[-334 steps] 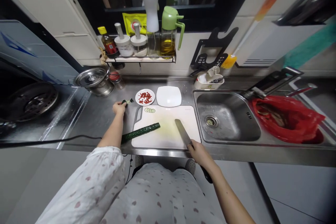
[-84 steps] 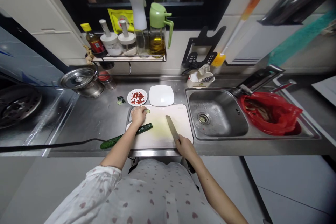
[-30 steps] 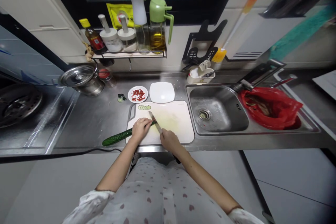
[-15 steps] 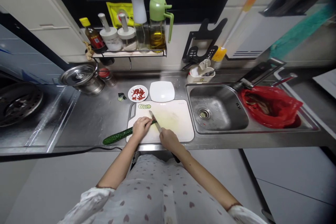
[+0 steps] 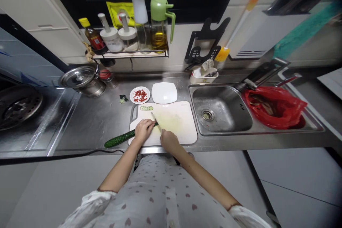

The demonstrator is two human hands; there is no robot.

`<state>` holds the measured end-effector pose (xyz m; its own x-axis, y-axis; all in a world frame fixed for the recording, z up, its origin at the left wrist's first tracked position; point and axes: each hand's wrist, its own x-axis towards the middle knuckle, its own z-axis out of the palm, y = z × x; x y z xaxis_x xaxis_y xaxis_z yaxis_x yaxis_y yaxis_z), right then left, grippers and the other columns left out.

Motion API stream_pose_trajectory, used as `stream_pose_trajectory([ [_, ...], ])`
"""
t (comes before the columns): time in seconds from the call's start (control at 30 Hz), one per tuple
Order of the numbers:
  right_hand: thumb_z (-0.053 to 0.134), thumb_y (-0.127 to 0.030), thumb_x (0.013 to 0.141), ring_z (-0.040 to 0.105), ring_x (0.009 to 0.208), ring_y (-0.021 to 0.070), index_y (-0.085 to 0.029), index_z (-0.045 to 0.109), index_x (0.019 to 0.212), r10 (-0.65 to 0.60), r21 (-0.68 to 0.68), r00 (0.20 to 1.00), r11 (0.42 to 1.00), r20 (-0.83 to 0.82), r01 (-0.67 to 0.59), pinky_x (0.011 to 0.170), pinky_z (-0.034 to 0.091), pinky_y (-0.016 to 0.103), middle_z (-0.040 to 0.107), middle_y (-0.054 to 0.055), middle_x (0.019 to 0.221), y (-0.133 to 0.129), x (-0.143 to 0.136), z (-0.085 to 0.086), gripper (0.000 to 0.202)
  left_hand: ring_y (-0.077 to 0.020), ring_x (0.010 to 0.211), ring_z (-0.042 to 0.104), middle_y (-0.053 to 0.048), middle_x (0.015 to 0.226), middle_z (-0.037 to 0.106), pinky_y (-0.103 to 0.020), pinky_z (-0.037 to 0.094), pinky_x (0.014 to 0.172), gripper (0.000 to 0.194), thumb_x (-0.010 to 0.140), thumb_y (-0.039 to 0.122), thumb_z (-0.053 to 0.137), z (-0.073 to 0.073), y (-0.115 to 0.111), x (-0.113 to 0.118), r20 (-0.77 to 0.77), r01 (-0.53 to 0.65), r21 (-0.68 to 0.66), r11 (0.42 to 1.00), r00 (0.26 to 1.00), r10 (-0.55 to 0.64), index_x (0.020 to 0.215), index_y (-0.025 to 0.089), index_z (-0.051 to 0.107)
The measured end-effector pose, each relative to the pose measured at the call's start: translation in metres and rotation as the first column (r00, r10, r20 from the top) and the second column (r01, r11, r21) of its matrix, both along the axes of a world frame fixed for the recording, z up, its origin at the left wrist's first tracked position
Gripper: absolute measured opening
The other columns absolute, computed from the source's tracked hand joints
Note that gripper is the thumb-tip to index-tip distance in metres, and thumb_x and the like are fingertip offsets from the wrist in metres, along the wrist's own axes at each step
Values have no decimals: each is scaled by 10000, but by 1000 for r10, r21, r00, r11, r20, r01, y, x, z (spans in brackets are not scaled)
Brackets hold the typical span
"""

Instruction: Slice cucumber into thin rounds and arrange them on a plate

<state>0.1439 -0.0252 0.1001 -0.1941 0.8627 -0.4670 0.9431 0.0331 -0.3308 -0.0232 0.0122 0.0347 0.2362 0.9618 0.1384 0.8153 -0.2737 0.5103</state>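
Note:
A long dark green cucumber [image 5: 119, 139] lies slanted across the left front of the white cutting board [image 5: 188, 123], its far-left end out over the steel counter. My left hand [image 5: 143, 130] is closed round it near its right end. In my right hand [image 5: 169, 140] is a knife [image 5: 156, 121], fingers wrapped round the handle, the blade right at the cucumber's cut end beside my left fingertips. Several thin cucumber slices [image 5: 146, 108] overlap in a row at the board's upper left.
Behind the board stand a plate of chopped red pieces [image 5: 140, 95] and a white square plate [image 5: 164, 93]. Dark green scraps [image 5: 123, 98] lie to their left. On the right is the sink [image 5: 221, 110] with a red plastic bag [image 5: 275, 108]; a lidded pot [image 5: 82, 80] stands left.
My right hand and the knife have shifted slightly left and up, and the blade stands more upright. My left hand keeps its hold on the cucumber.

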Motion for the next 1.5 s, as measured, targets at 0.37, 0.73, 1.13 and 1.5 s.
stream_pose_trajectory([
  [0.37,359,-141,898,642,886,233,-113,567,1044,7,-27,1000,1000,2,-7,698,424,290,673,156,931,-3,2,1,256,-175,922,568,-28,975,675,-301,441,819,249,920,345,452,2,-1,1,-14,1,8,1000,1000,-1,971,259,680],
  [0.73,367,-148,902,641,880,237,-111,569,1037,14,-54,1000,998,6,-14,689,423,291,667,156,953,-6,5,2,246,-170,927,569,-10,986,676,-296,445,833,235,919,341,457,2,-1,1,4,2,6,1000,1000,-2,962,267,676],
  [1.13,383,-140,884,641,916,231,-115,572,1048,4,-70,999,998,37,-1,716,439,285,669,154,962,-2,0,-2,251,-175,940,571,-19,995,677,-301,447,832,247,919,348,452,1,-1,1,-15,4,6,1000,1000,-4,969,268,681],
  [1.5,363,-138,894,640,947,249,-111,571,1081,10,-62,998,998,56,-7,729,439,302,670,162,977,4,-5,0,281,-174,931,574,-20,989,677,-301,451,812,227,909,338,470,-3,-1,2,5,-12,19,1000,1000,12,966,272,680],
])
